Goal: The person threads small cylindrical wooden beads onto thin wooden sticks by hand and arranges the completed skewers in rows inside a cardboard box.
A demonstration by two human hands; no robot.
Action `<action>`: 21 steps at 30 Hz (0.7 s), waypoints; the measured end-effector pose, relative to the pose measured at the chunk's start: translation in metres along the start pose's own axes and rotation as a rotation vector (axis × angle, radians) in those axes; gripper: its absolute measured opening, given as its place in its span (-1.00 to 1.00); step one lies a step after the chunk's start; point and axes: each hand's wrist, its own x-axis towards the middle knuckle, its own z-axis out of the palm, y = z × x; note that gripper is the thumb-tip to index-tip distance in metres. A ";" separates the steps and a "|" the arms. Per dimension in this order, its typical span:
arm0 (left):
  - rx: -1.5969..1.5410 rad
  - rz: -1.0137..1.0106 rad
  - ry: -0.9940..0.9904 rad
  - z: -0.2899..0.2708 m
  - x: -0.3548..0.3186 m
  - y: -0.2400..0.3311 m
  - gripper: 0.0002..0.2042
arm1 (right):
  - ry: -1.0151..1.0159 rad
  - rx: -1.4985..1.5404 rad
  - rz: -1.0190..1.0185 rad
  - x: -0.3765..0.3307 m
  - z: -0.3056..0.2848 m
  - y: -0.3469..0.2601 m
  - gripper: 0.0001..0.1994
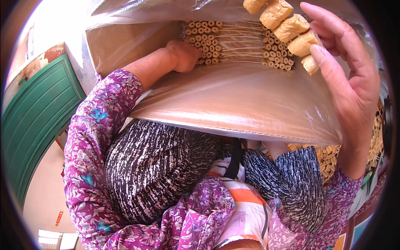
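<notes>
While the right hand (354, 79) pinches a row of golden chunks (291, 28) by its near end, thumb in front, index finger stretched alongside, above the right side of the film-lined carton (233, 96), the left hand (183, 56) reaches inside toward the left edge, against stacked ring-ended rolls (204, 37); whether its hidden fingers pinch anything, I cannot tell.

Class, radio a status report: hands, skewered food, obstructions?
Left hand inside box, at ring-shaped skewered pieces; grip hidden. Right hand raised, holding skewered golden chunks. Clear plastic liner draped along box; no obvious obstruction.
</notes>
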 end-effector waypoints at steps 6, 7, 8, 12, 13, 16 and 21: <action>-0.013 0.003 0.015 0.008 0.004 -0.002 -0.43 | 0.004 0.005 0.010 -0.002 -0.003 -0.002 -0.62; -0.019 0.005 0.012 0.006 0.003 -0.002 -0.44 | 0.004 0.008 0.012 -0.002 -0.003 -0.001 -0.62; -0.024 0.007 0.009 0.005 0.002 -0.003 -0.45 | 0.005 0.013 0.012 -0.003 -0.003 -0.001 -0.62; -0.068 -0.042 0.091 0.000 0.002 -0.008 -0.54 | 0.000 0.015 0.020 -0.004 -0.004 0.002 -0.63; -0.063 -0.087 0.099 0.000 0.008 -0.012 -0.51 | -0.003 0.014 0.021 -0.005 -0.003 0.002 -0.63; -0.034 -0.131 0.115 0.005 0.018 -0.018 -0.47 | -0.005 0.021 0.022 -0.004 -0.005 0.003 -0.63; -0.018 -0.130 0.099 0.004 0.020 -0.018 -0.48 | -0.007 0.034 0.025 -0.004 -0.006 0.004 -0.63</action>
